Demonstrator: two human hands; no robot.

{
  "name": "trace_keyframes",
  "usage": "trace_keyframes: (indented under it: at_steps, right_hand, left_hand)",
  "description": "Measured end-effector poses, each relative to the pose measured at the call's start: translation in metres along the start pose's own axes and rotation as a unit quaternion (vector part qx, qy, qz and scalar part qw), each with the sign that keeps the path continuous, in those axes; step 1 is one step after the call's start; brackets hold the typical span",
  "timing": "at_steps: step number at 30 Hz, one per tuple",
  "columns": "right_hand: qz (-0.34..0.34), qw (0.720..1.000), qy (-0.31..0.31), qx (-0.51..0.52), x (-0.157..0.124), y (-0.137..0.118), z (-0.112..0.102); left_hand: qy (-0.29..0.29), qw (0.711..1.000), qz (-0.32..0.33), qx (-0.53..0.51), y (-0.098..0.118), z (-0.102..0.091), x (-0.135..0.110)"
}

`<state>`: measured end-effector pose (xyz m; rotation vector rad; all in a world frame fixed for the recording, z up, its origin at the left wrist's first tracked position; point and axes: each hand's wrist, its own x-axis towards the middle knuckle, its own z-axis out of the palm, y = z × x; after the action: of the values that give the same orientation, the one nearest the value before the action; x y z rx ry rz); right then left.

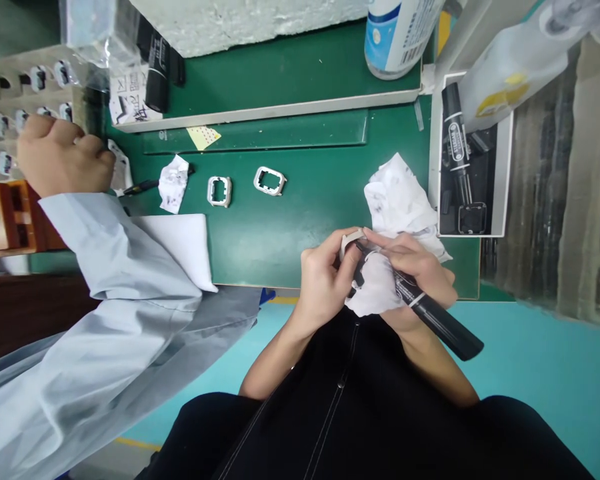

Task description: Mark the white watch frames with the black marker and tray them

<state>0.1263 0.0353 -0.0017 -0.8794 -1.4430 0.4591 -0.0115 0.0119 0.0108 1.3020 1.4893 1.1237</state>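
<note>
Close to my body, my left hand [325, 277] pinches a small silvery watch case [349, 241] by its edge. My right hand [420, 270] is wrapped round a black marker pen [445, 327], whose tip end points at the watch case. A crumpled white cloth [377, 287] is bunched between both hands, partly under the pen. Whether the pen's tip touches the case is hidden by my fingers. Two more watch cases, one at the left [219, 191] and one nearer the middle [270, 181], lie flat on the green table [290, 233].
A stained white cloth [397, 193] lies beyond my right hand. The white box [435, 167] at right holds another marker [455, 127]. Bottles [393, 37] stand at the back. At left a co-worker's fist and grey sleeve [115, 247] reach over the table, near a tray of small parts [17, 97].
</note>
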Motion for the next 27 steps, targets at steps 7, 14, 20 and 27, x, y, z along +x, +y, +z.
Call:
trace_keyframes:
  at_steps: [7, 14, 20, 27]
  right_hand:
    - [0.006, 1.0, -0.005, 0.016, 0.0009, 0.0003, -0.0004]
    - [0.012, 1.0, -0.009, -0.006, 0.0001, 0.0009, -0.0012]
    - [-0.006, 1.0, -0.018, -0.015, 0.002, 0.0009, -0.0027]
    - [0.02, 1.0, 0.001, 0.004, -0.0011, -0.002, -0.0009]
  left_hand:
    - [-0.013, 0.999, -0.037, -0.026, -0.0016, -0.0004, 0.0012]
    - [0.0, 0.999, -0.035, -0.008, -0.0008, 0.0007, -0.0013]
    - [0.011, 1.0, -0.02, 0.002, 0.0004, 0.0023, -0.004]
    - [0.009, 0.998, -0.053, -0.021, 0.0019, 0.0017, -0.0001]
